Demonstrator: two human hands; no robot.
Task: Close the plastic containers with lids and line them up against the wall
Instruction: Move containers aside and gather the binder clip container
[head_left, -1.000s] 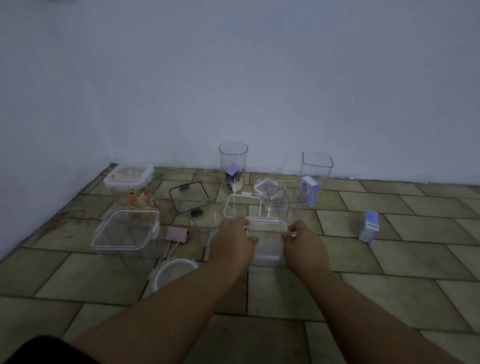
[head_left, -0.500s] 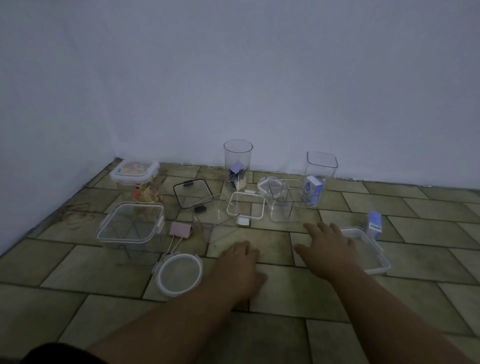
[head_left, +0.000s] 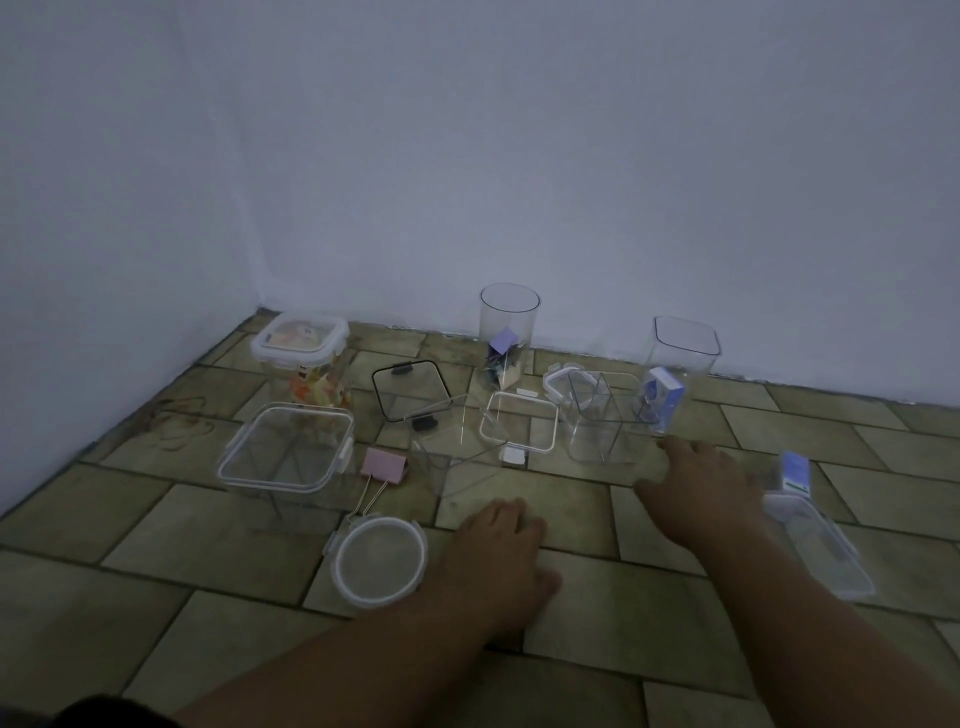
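I'm between containers — both hands are empty. My left hand (head_left: 501, 553) rests loosely curled on the floor tiles (head_left: 571, 582) beside the round lid (head_left: 378, 561); my right hand (head_left: 701, 493) reaches forward, fingers spread, toward the divided clear container (head_left: 602, 415). Next I judge it needs a matching lid — the white-rimmed square lid (head_left: 519, 428) lies just left of it.

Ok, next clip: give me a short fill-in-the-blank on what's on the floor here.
1. The loose lid by the left hand is ____ in shape.
2. The binder clip is ____ in colour.
3. The tall cylinder by the wall has ____ lid on it.
4. The container holding colourful contents is ____ with a lid.

Missing words: round; pink; no; closed
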